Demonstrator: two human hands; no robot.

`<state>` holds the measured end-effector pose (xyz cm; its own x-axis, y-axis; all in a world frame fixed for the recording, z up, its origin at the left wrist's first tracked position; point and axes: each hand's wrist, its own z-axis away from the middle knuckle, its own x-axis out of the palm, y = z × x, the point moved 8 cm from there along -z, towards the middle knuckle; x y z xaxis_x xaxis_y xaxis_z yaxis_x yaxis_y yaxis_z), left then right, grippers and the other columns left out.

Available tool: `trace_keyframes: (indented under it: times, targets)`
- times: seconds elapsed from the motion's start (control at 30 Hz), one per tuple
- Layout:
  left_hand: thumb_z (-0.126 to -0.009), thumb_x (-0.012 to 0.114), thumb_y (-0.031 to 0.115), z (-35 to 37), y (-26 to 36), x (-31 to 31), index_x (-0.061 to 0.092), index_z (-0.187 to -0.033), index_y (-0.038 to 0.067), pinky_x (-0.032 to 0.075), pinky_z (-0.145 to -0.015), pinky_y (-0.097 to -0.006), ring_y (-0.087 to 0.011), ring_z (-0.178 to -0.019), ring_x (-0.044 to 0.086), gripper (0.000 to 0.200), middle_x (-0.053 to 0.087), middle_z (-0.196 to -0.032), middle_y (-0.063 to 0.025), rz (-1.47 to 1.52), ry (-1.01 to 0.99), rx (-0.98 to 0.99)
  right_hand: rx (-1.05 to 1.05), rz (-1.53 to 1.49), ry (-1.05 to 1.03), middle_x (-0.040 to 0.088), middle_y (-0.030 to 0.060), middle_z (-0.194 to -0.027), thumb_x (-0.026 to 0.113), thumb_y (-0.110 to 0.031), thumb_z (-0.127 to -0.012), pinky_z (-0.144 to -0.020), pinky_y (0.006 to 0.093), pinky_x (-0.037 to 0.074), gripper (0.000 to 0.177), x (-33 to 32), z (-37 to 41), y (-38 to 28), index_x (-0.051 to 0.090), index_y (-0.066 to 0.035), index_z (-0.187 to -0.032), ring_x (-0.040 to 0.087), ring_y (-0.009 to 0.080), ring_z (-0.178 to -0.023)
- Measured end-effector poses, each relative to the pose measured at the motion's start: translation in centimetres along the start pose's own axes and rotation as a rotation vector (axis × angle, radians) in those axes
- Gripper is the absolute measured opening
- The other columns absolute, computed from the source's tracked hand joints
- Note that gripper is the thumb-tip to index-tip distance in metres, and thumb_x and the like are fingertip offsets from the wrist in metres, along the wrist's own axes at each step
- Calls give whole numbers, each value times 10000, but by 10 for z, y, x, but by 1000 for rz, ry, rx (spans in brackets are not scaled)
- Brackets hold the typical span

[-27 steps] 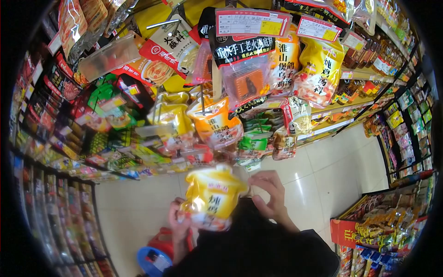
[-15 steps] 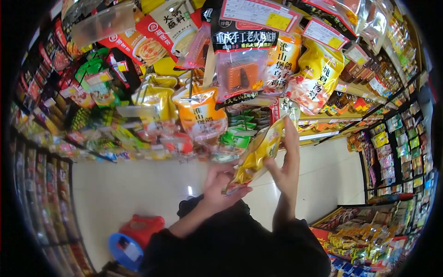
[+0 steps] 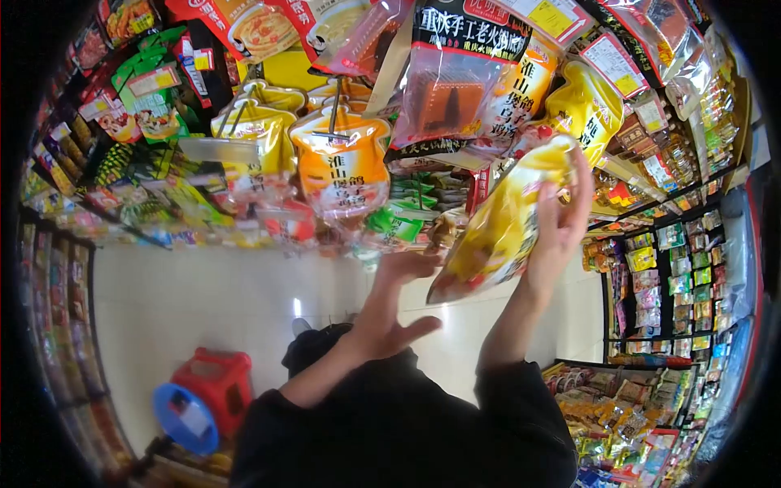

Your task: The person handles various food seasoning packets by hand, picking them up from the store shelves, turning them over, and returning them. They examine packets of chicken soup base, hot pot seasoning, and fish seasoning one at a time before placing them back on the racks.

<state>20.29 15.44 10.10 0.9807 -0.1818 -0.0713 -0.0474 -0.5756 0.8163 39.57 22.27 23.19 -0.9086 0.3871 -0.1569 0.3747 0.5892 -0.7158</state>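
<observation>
- Pouch (image 3: 506, 224), yellow and shiny, now slants up to the right in the right hand (image 3: 560, 228); half a second earlier both hands had it, lower and nearer the body.
- Left hand (image 3: 386, 313) has let go since then; its thumb and fingers are spread wide, and it looks empty. Its fingertips are just beside the pouch's lower end; whether they touch is unclear.
- Right fingers are closed narrowly on the pouch's upper part, thumb on the near face, the other fingers along the right edge.
- Upper end of the held pouch, by the right fingertips, overlaps a hanging yellow pouch (image 3: 584, 110) in view; contact cannot be told.
- Black-topped packet (image 3: 451, 77) hangs up and left of the right fingers, near an orange-and-white pouch (image 3: 521, 85).
- Orange pouch (image 3: 342, 167) hangs on a hook above the left fingers, apart from them.
- Open room: bare floor (image 3: 244, 285) lies below and left of the left fingers, with more between the forearms.
- Red stool (image 3: 213, 378) and blue basin (image 3: 185, 419) are well apart from the left fingers, down and left.
</observation>
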Motion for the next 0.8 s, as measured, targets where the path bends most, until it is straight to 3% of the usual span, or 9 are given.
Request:
trace_keyframes:
  times: [0.03,0.07,0.1,0.23,0.33,0.57,0.8]
  targets:
    - [-851,786,211,12,-11,-1,487,-1290,46,413,-1036,-442,-342,-1235,475,557,509,-1264,-150,-32,-2,13,5,3,18,426,133,-1533,580,-25,-984,-991,300,480,520,0,-11,-8,432,-13,-1482,541,170,-1239]
    - [-883,734,145,26,-33,1,498,-1294,50,475,-960,-394,-301,-1222,492,484,488,-1293,-144,246,81,-149,10,5,39,428,134,-1538,578,-31,-989,-985,293,482,533,0,-22,-15,419,-17,-1497,552,160,-1216]
    - [-901,699,117,39,-47,2,513,-1278,56,490,-917,-372,-277,-1191,517,425,484,-1288,-137,213,66,-238,0,46,14,399,128,-1563,577,-38,-994,-974,290,487,561,-1,-32,-14,389,-20,-1522,570,150,-1163]
    - [-950,599,67,97,-96,-5,561,-1214,60,506,-822,-335,-229,-1047,597,267,491,-1223,-124,93,-26,-541,-124,185,38,501,121,-1356,582,-95,-1011,-981,286,467,458,-4,-59,-9,514,-77,-1464,543,147,-1157]
    - [-966,575,75,128,-112,-7,578,-1183,55,506,-760,-317,-220,-965,616,218,498,-1171,-124,22,-88,-642,-170,222,68,510,116,-1279,583,-130,-1018,-1000,303,454,426,-4,-70,-11,546,-84,-1440,542,159,-1153]
    - [-972,559,55,143,-116,-18,587,-1161,62,511,-715,-305,-221,-945,616,191,501,-1143,-119,36,-126,-644,-187,280,148,491,119,-1206,624,-196,-1014,-940,312,494,415,-1,-87,-8,571,-19,-1385,567,156,-1077]
    - [-976,571,68,147,-124,-30,594,-1161,74,520,-725,-313,-236,-953,612,186,501,-1150,-125,51,-77,-650,-194,446,165,512,108,-1200,639,-254,-1001,-879,313,484,405,0,-96,-13,605,-65,-1357,535,182,-1088]
